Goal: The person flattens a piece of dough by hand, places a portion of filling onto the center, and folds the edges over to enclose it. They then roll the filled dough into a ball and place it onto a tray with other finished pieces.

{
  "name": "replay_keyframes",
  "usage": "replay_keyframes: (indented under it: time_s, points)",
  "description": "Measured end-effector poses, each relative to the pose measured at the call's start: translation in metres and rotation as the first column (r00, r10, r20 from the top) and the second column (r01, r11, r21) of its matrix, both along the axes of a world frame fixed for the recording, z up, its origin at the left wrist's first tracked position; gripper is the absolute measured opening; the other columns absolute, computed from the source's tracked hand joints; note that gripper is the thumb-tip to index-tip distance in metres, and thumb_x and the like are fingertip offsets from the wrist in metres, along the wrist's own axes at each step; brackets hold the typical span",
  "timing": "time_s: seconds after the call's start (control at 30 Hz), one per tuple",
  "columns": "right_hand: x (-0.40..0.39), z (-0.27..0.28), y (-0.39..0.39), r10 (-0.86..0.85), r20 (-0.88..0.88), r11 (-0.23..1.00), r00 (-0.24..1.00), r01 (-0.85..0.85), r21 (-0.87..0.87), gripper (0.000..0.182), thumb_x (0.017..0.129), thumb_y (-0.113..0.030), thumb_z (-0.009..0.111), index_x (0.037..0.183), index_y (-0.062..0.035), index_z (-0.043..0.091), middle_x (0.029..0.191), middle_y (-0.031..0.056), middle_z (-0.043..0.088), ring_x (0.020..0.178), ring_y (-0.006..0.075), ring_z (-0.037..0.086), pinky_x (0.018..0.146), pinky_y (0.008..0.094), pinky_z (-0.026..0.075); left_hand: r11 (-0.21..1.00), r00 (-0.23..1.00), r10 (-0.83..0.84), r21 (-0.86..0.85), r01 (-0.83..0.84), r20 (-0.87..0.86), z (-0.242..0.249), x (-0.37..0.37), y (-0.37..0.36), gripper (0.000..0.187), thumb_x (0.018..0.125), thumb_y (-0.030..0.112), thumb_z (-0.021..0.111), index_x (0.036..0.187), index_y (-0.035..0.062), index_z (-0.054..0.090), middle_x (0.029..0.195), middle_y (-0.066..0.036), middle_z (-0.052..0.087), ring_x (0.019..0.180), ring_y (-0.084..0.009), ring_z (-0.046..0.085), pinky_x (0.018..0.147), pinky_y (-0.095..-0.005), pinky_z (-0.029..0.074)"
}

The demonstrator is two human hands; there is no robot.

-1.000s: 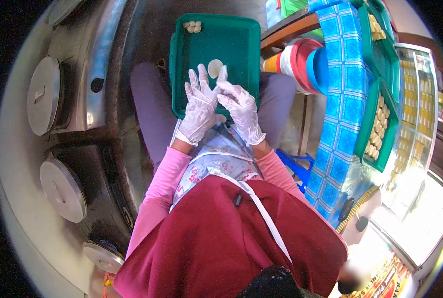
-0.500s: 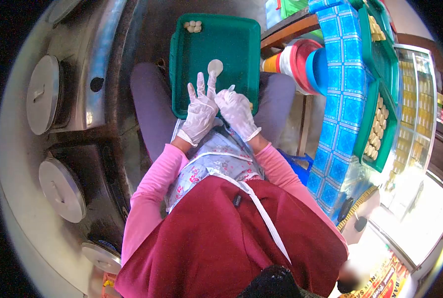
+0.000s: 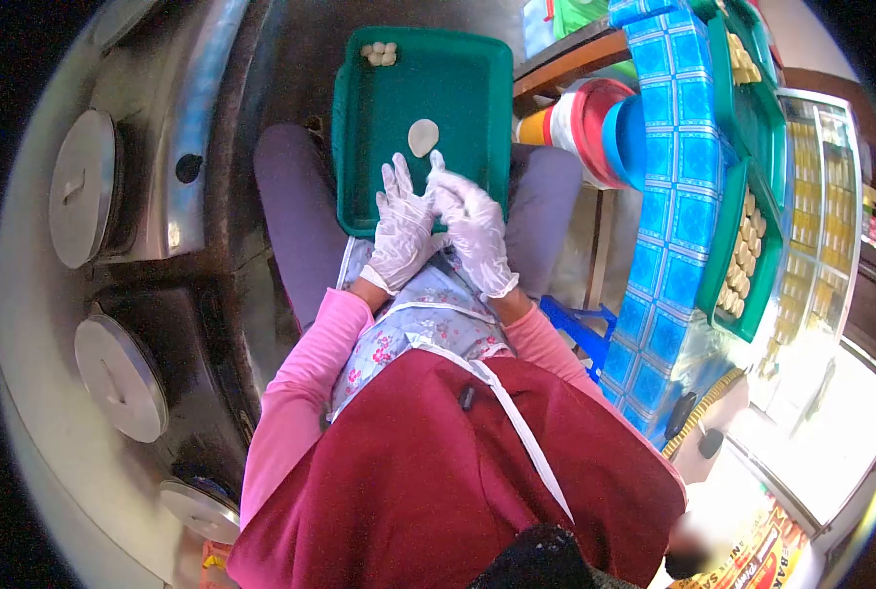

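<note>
A flat, pale disc of dough (image 3: 422, 137) lies in the green tray (image 3: 502, 118), its lower end slightly narrowed. My left hand (image 3: 403, 228), in a thin whitish glove, is just below the disc with fingers stretched out and nothing in them. Close beside it is my right hand (image 3: 471, 234), gloved too, with one finger pointing up near the disc and the others bent. No object shows in the right hand, though its fingers are slightly blurred. Several small dough balls (image 3: 379, 53) sit together in the tray's far left corner.
The tray rests between my knees. Pots with metal lids (image 3: 82, 187) stand on the left. To the right, a table with a blue checked cloth (image 3: 659, 216) bears green trays of shaped dough pieces (image 3: 744, 255). Red and blue round containers (image 3: 595, 123) are beside it.
My left fingers have drawn back from the disc and come closer together. The right hand has shifted slightly, one finger now stretched upward. The whole disc is now uncovered and looks more oval.
</note>
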State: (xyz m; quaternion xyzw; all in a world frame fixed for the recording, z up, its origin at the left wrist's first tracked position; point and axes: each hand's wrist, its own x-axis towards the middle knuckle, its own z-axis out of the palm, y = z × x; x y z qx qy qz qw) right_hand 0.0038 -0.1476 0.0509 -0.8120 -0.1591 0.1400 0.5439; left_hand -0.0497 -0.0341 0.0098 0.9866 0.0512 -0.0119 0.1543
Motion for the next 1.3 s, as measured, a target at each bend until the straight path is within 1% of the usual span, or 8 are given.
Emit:
replay_keyframes:
  time_s: [0.07,0.13,0.33,0.6,0.83,0.93,1.1,1.3]
  points:
    - [0.009,0.003,0.000,-0.091,0.170,0.996,0.981,0.090,0.015,0.029,0.093,-0.013,0.065,0.120,-0.0075,0.071,0.088,0.0167,0.069,0.082,0.0336,0.067,0.076,0.0419,0.053,0.997,0.999,0.005,-0.076,-0.008,-0.042,0.008,-0.002,0.004,0.114,0.071,0.051,0.082,0.161,0.0170,0.022,0.158,-0.042,0.016,0.146,-0.0579,0.022,0.105,-0.0594,0.043]
    - [0.020,0.001,-0.009,0.156,0.328,0.969,0.932,-0.079,-0.236,0.025,0.091,-0.015,0.067,0.114,-0.0104,0.073,0.088,0.0150,0.067,0.084,0.0306,0.066,0.073,0.0415,0.053,0.995,0.999,-0.013,-0.100,0.008,-0.049,0.007,-0.002,0.002,0.123,0.062,0.052,0.088,0.161,0.0200,0.023,0.159,-0.041,0.013,0.148,-0.0579,0.017,0.110,-0.0625,0.037]
    - [0.031,-0.039,-0.013,0.476,0.487,0.794,0.732,-0.120,-0.595,0.013,0.091,-0.012,0.059,0.101,-0.0058,0.066,0.089,0.0148,0.065,0.086,0.0310,0.065,0.069,0.0430,0.051,0.997,0.990,-0.033,-0.073,0.023,-0.134,0.009,-0.001,0.004,0.114,0.066,0.047,0.087,0.160,0.0285,0.025,0.161,-0.038,0.009,0.149,-0.0579,0.011,0.111,-0.0684,0.030]
    - [-0.005,-0.021,-0.010,0.159,0.172,0.967,0.972,-0.118,-0.226,0.012,0.096,-0.011,0.057,0.104,-0.0059,0.066,0.092,0.0131,0.069,0.085,0.0300,0.066,0.073,0.0408,0.051,0.999,0.998,0.029,0.040,-0.030,0.049,-0.015,-0.006,-0.006,0.107,0.074,0.038,0.081,0.162,0.0204,0.022,0.159,-0.039,0.018,0.148,-0.0572,0.018,0.114,-0.0652,0.027]
    - [-0.001,0.009,-0.008,0.067,-0.183,0.993,0.981,-0.048,0.104,0.020,0.093,-0.004,0.064,0.111,-0.0031,0.073,0.101,0.0060,0.073,0.087,0.0097,0.065,0.077,0.0273,0.052,0.873,0.964,-0.014,-0.467,0.142,0.266,-0.027,-0.003,0.000,0.113,0.070,0.020,0.084,0.162,0.0090,0.020,0.161,-0.035,0.016,0.150,-0.0527,0.015,0.123,-0.0526,0.020]
    - [0.003,0.021,-0.004,-0.173,-0.397,0.918,0.901,0.294,0.266,0.021,0.094,-0.006,0.064,0.112,-0.0014,0.071,0.097,0.0086,0.072,0.091,0.0158,0.067,0.082,0.0291,0.051,0.659,0.943,0.059,-0.722,0.211,0.329,-0.010,-0.003,0.000,0.118,0.070,0.029,0.087,0.163,0.0091,0.017,0.164,-0.030,0.012,0.152,-0.0483,0.012,0.124,-0.0506,0.018]
    - [0.017,0.026,-0.019,0.087,-0.299,0.993,0.950,-0.059,0.101,0.015,0.092,-0.012,0.067,0.097,-0.0003,0.075,0.090,0.0069,0.071,0.079,0.0118,0.065,0.068,0.0297,0.050,0.542,0.956,0.011,-0.806,0.239,0.292,-0.004,-0.006,0.003,0.127,0.066,0.048,0.089,0.163,0.0096,0.015,0.168,-0.018,0.015,0.156,-0.0392,0.008,0.124,-0.0470,0.017]
    - [0.024,0.002,-0.021,0.057,-0.333,0.990,0.941,-0.012,0.138,0.014,0.087,-0.013,0.064,0.083,-0.0001,0.070,0.073,0.0064,0.065,0.071,0.0148,0.061,0.065,0.0313,0.047,0.467,0.960,-0.027,-0.846,0.258,0.277,0.001,-0.008,0.001,0.129,0.065,0.052,0.089,0.163,0.0088,0.016,0.169,-0.017,0.013,0.156,-0.0379,0.006,0.125,-0.0475,0.015]
